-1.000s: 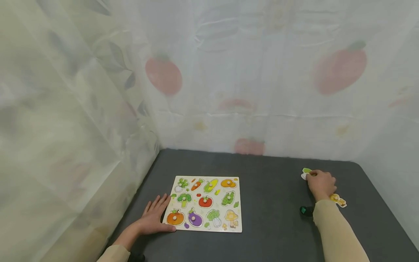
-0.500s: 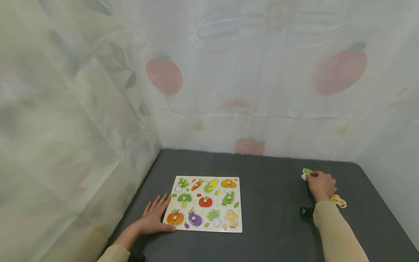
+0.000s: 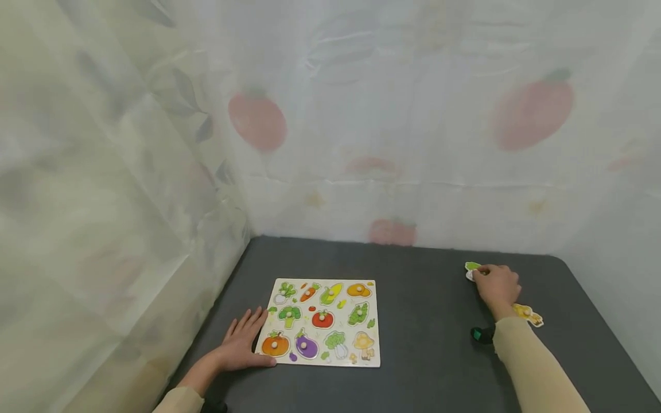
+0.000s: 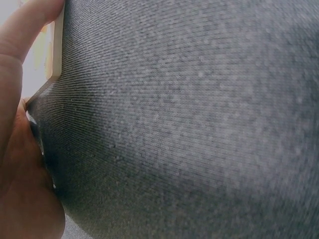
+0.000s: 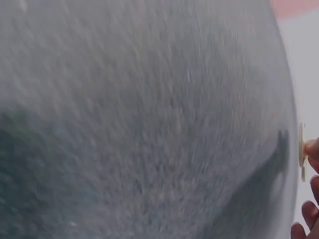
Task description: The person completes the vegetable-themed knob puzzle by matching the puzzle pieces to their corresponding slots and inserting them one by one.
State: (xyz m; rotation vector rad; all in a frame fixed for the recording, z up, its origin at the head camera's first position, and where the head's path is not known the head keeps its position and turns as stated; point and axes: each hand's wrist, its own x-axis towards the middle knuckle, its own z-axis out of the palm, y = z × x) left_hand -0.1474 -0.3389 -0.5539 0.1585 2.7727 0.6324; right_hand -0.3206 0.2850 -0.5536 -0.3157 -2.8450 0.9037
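Note:
In the head view, my left hand (image 3: 240, 344) lies with spread fingers along the left edge of a wooden vegetable peg puzzle board (image 3: 361, 363). Its thumb reaches the near left corner; the left wrist view shows the board's pale edge (image 4: 57, 55) beside it. Far to the right, my right hand (image 3: 499, 287) pinches a green and white leafy vegetable puzzle piece (image 3: 471, 266) between thumb and fingertips. The right wrist view catches that piece (image 5: 301, 144) edge-on, above the table surface. Behind the right wrist lies a yellow mushroom puzzle piece (image 3: 532, 316) with a knob.
Knobbed vegetable pieces sit in most of the board's places; the leafy green and mushroom pictures at its lower right show no knobs. A dark grey table (image 3: 423, 332) spreads beneath everything. Printed curtains (image 3: 330, 132) rise behind and at the left side.
The right hand has shifted slightly left and up in the head view with the leafy vegetable piece. More of the mushroom piece shows behind the wrist. The left hand stays on the board.

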